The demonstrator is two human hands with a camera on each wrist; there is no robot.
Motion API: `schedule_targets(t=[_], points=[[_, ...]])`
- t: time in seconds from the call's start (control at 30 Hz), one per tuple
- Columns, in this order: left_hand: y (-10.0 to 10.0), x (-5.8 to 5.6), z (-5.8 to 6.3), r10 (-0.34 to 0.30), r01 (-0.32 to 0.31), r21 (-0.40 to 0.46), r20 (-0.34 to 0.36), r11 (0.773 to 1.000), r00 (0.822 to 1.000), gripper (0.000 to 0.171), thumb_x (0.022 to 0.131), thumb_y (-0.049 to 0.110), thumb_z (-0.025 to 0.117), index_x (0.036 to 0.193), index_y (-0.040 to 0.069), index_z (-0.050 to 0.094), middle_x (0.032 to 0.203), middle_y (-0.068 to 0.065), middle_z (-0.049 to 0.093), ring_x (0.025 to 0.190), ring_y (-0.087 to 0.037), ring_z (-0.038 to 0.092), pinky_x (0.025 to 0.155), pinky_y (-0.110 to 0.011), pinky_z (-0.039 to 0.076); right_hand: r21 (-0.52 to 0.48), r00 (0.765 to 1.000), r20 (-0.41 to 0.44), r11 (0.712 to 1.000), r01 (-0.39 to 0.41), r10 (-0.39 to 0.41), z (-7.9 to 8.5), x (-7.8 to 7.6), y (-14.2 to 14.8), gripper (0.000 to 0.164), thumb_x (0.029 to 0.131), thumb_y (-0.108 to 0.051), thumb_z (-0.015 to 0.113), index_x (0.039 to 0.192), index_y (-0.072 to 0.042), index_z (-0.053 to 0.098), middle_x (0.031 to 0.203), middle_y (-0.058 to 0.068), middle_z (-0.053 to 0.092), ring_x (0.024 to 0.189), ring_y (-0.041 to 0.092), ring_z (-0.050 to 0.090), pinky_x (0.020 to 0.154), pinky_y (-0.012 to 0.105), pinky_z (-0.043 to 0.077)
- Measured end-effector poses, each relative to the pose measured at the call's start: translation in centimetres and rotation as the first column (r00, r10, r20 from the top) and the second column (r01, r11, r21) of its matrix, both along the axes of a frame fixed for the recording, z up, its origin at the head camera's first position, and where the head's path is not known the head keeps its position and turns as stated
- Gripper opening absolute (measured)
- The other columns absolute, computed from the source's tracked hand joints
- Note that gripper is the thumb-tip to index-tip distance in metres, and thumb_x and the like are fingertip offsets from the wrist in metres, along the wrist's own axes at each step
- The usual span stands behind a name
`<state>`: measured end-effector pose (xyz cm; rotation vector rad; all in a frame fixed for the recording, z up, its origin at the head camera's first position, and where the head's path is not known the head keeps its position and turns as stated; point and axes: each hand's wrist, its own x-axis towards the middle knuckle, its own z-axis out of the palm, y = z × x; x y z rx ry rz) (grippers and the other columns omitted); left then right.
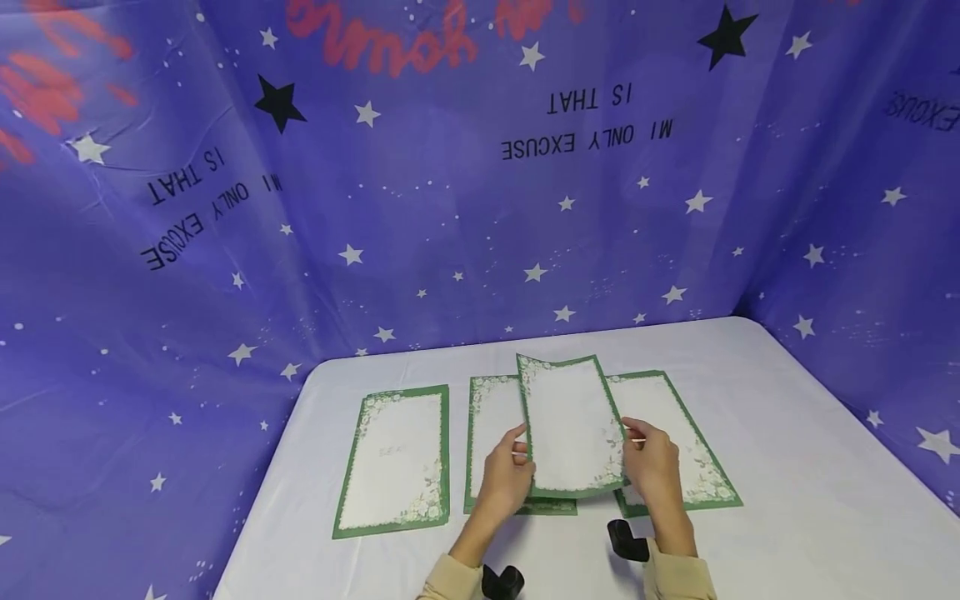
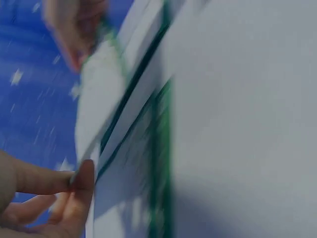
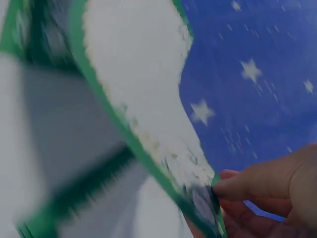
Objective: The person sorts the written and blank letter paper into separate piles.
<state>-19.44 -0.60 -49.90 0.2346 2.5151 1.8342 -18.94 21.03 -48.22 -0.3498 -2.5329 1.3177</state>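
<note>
Both hands hold up one sheet of paper (image 1: 573, 425) with a green border and pale flowers in its corners. My left hand (image 1: 507, 475) pinches its left edge between thumb and fingers, and my right hand (image 1: 654, 460) pinches the right edge low down. In the right wrist view the raised sheet (image 3: 138, 74) bends in a curve, with the right thumb (image 3: 247, 183) on its face. Beneath it lie a middle sheet (image 1: 491, 433) and a right-hand sheet (image 1: 675, 425) of the same design, each partly covered in the head view.
To the left, another green-bordered sheet (image 1: 397, 467) bears faint writing in its middle and appears stacked on another. All lie on a white-covered table (image 1: 787, 433). A purple-blue curtain (image 1: 450, 208) with stars and lettering stands behind and at both sides.
</note>
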Motion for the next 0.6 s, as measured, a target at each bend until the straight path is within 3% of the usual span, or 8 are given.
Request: schedule_targets(t=[0.23, 0.4, 0.6], points=[[5.1, 1.6, -0.8, -0.1, 0.091, 0.145, 0.056, 0.985, 0.993, 0.066, 0.089, -0.021, 0.058, 0.152, -0.014, 0.04, 0.1, -0.003, 0.049, 0.077, -0.008, 0.042, 0.06, -0.019, 0.035, 0.072, 0.995, -0.011, 0.992, 0.104, -0.103, 1.0, 1.2, 4.0, 0.043, 0.091, 0.006, 0.044, 0.128, 0.015, 0.065, 0.111, 0.033, 0.067, 0.095, 0.044, 0.064, 0.067, 0.037, 0.044], [7.5, 1.8, -1.0, -0.148, 0.141, 0.092, 0.077, 0.986, 0.986, 0.069, 0.088, -0.02, 0.061, 0.153, -0.013, 0.039, 0.103, -0.002, 0.052, 0.076, -0.005, 0.044, 0.062, -0.019, 0.039, 0.074, 0.984, 0.03, 0.982, 0.171, -0.174, 0.5, 1.6, 6.4, 0.047, 0.089, 0.007, 0.04, 0.129, 0.017, 0.062, 0.112, 0.037, 0.065, 0.099, 0.049, 0.06, 0.071, 0.046, 0.045], [9.2, 1.0, -1.4, -0.183, 0.181, 0.026, 0.071, 0.983, 0.981, 0.066, 0.086, -0.022, 0.061, 0.149, -0.018, 0.042, 0.092, 0.001, 0.049, 0.065, -0.002, 0.038, 0.056, -0.018, 0.034, 0.081, 0.979, 0.069, 0.979, 0.189, -0.194, -0.6, 1.6, 8.1, 0.05, 0.083, 0.009, 0.041, 0.129, 0.02, 0.059, 0.119, 0.041, 0.061, 0.116, 0.06, 0.052, 0.095, 0.066, 0.042]])
